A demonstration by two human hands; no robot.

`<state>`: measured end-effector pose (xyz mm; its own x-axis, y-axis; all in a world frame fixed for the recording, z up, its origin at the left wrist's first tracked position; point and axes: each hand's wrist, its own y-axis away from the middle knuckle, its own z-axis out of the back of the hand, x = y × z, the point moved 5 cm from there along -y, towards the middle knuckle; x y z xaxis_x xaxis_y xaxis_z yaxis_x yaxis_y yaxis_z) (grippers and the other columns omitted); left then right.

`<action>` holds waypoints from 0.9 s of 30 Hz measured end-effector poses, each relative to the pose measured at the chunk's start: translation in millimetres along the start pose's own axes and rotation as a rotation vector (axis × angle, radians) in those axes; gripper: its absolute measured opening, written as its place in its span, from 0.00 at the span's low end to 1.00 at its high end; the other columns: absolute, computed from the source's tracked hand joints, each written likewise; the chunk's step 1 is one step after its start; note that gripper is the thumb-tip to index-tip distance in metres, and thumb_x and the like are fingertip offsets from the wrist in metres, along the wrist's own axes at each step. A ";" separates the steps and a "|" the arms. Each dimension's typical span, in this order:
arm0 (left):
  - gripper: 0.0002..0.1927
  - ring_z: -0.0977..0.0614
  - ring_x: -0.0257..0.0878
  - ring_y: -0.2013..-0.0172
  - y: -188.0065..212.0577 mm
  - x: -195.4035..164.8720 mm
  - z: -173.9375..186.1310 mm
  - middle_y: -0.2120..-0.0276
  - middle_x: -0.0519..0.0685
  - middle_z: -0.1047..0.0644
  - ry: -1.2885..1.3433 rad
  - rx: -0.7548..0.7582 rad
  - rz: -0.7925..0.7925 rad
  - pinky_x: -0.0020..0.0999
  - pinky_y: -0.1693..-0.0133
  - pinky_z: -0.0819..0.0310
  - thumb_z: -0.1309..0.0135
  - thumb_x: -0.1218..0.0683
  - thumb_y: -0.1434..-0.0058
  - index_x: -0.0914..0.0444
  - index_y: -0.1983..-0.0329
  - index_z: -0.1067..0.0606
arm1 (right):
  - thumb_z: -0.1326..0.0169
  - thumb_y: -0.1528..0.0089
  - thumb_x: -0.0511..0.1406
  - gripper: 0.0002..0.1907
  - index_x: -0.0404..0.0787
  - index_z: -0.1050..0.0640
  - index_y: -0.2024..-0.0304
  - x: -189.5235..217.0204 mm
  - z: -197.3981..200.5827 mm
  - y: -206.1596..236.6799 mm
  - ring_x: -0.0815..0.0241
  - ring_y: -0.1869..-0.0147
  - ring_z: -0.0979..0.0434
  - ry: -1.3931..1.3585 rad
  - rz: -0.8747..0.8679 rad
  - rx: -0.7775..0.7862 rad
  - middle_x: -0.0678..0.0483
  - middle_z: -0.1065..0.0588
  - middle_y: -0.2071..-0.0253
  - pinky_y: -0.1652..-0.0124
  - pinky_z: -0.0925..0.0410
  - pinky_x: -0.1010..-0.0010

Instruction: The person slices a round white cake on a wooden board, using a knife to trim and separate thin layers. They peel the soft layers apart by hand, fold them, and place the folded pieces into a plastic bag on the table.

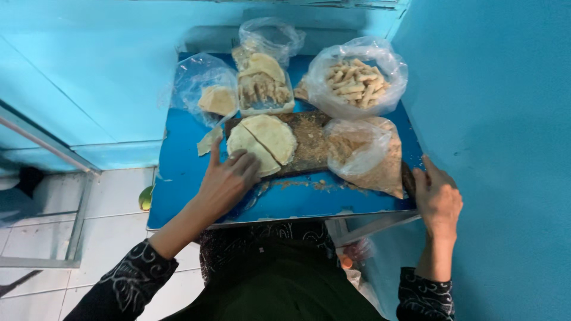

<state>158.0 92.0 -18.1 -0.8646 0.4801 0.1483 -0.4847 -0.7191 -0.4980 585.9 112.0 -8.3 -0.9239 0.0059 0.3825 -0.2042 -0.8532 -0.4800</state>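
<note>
I note the left hand (226,181), fingers spread, pressing thin pastry wrappers (262,142) on the dark board (309,142). The right hand (438,199), fingers together, grips the blue table (178,172) edge. The wrappers look soft and tearable; lift at the rim.

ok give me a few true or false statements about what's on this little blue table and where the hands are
1. The left hand rests on the flat dough rounds on the dark board. True.
2. The right hand holds a knife. False: it grips the right edge of the blue table and holds no tool.
3. The clear bag at the back right holds pale rolled sticks. True.
4. The table stands in the middle of a green room. False: it sits in a corner between blue walls.
5. Crumbs lie scattered on the table near the board. True.
</note>
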 end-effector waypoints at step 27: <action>0.13 0.20 0.48 0.60 -24.5 9.0 -12.9 0.66 0.53 0.26 0.037 -0.035 -0.118 0.52 0.36 0.38 0.48 0.61 0.44 0.67 0.56 0.23 | 0.39 0.42 0.41 0.19 0.39 0.21 0.50 257.0 -64.6 -7.6 0.55 0.48 0.27 0.155 1.344 0.169 0.55 0.25 0.57 0.54 0.33 0.64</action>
<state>163.8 120.4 -15.6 -0.7958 0.5794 0.1762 -0.5776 -0.6388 -0.5082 329.1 153.7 42.7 -0.4057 -0.8238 -0.3960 0.9046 -0.2998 -0.3031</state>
